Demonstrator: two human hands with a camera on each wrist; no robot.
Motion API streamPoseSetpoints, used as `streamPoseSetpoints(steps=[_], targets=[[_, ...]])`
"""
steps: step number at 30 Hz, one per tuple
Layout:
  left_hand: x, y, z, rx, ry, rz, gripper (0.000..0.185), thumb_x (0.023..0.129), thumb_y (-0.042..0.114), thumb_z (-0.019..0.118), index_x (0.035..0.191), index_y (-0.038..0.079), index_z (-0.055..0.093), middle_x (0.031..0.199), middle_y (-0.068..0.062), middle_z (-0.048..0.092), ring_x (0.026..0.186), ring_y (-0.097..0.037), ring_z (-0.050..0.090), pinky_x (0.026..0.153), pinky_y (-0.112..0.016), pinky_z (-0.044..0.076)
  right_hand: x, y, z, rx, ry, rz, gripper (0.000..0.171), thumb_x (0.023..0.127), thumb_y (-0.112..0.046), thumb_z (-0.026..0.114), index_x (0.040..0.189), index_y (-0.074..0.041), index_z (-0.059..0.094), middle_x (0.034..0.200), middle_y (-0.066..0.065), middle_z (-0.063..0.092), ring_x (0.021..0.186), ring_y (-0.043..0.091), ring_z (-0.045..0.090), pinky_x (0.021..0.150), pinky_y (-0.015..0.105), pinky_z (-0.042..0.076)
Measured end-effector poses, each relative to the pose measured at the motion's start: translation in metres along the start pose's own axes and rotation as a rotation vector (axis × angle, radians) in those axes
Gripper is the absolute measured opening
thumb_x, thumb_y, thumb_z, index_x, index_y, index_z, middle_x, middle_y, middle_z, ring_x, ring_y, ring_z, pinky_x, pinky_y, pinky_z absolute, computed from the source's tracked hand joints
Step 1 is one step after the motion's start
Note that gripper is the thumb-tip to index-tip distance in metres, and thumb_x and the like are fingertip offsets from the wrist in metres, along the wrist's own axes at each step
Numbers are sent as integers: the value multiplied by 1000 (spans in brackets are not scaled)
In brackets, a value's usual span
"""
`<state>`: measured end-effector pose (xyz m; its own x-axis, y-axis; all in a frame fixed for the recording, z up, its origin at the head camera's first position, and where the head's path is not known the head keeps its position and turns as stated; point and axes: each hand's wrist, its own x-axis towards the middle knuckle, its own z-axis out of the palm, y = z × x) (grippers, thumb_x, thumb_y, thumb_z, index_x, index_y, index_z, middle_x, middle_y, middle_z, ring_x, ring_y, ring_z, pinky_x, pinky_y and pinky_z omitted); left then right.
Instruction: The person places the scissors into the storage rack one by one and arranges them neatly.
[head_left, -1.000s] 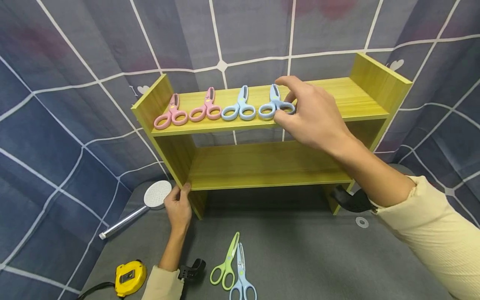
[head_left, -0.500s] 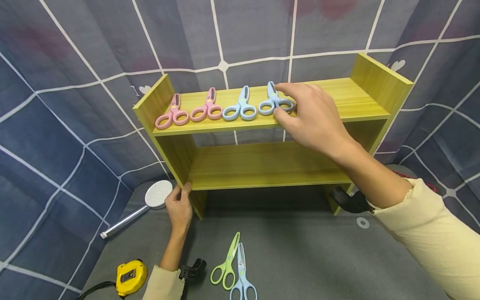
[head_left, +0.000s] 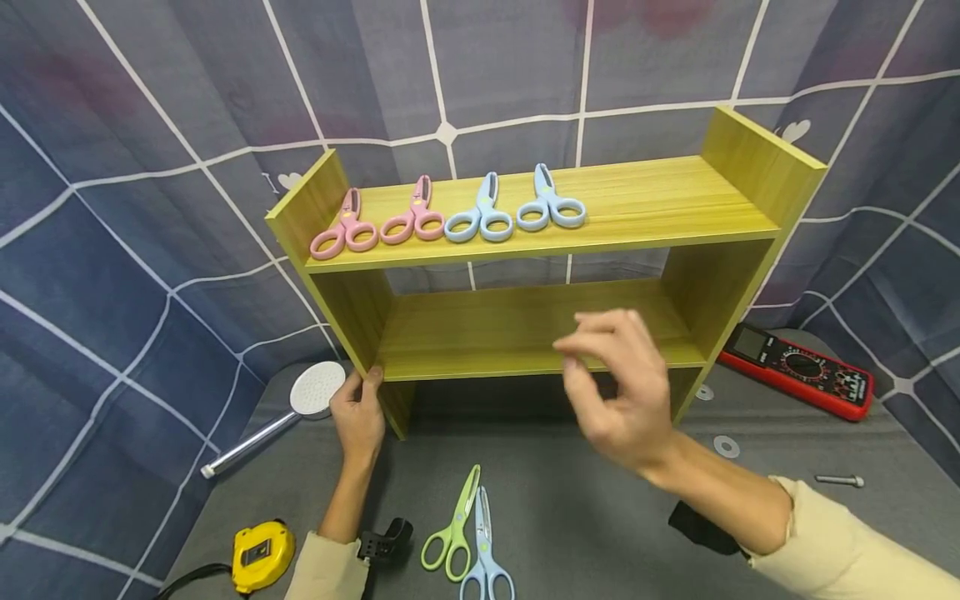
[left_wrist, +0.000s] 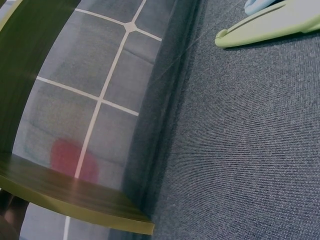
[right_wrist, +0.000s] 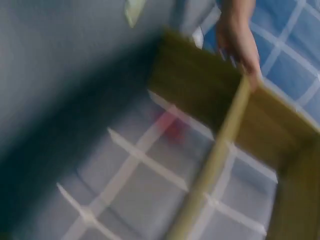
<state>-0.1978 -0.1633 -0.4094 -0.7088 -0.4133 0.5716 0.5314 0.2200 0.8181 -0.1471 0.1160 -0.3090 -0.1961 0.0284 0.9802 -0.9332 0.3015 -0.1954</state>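
A yellow-green wooden shelf point(head_left: 637, 196) stands on a grey mat. On its top board lie two pink scissors point(head_left: 343, 229) point(head_left: 412, 218) and two blue scissors point(head_left: 480, 217) point(head_left: 550, 207) in a row. My left hand point(head_left: 362, 393) grips the shelf's left side panel near its foot; the right wrist view shows this left hand point(right_wrist: 240, 42) with fingers curled over the panel edge. In front of the lower board my right hand point(head_left: 603, 367) hovers in the air, blurred, fingers loosely curled and holding nothing. Green scissors point(head_left: 452, 533) and another blue pair point(head_left: 485, 554) lie on the mat near me.
A shower head point(head_left: 315, 388) lies left of the shelf, a yellow tape measure point(head_left: 260, 554) and a black clip point(head_left: 384, 537) at the front left. A red multimeter point(head_left: 798, 372), washers point(head_left: 724, 446) and a bolt point(head_left: 840, 481) lie to the right. Checked cloth hangs behind.
My right hand let go of the rightmost blue scissors on the top board and drew back down towards me. The left hand has stayed on the shelf.
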Motion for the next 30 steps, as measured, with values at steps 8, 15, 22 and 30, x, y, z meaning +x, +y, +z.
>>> streamPoseSetpoints(steps=[8, 15, 22, 30], targets=[[-1, 1, 1, 24, 7, 3, 18, 90, -4, 59, 96, -17, 69, 85, 15, 66, 79, -1, 58, 75, -18, 44, -115, -35, 10, 89, -510, 252, 32, 79, -1, 64, 110, -11, 66, 99, -2, 58, 91, 12, 55, 79, 25, 46], [-1, -1, 0, 15, 1, 4, 19, 91, -4, 58, 99, -18, 67, 91, 3, 69, 84, -2, 59, 79, -19, 45, -181, -50, 15, 142, -882, 528, 37, 87, -18, 66, 123, -8, 62, 102, -3, 47, 86, 3, 43, 68, 21, 41], [-2, 0, -1, 19, 3, 3, 19, 91, -4, 58, 100, -18, 68, 91, 7, 69, 85, -2, 60, 80, -19, 45, -206, -46, 22, 73, -1125, 506, 74, 85, -62, 65, 143, -18, 50, 104, -5, 37, 87, 3, 33, 65, 16, 35], [-2, 2, 0, 28, 6, -16, 20, 91, -2, 59, 101, -16, 69, 96, -8, 72, 88, -3, 60, 82, -20, 45, -209, -43, 28, -94, -1131, 226, 61, 89, -64, 57, 133, -22, 61, 92, -11, 26, 79, 1, 22, 60, 10, 21]])
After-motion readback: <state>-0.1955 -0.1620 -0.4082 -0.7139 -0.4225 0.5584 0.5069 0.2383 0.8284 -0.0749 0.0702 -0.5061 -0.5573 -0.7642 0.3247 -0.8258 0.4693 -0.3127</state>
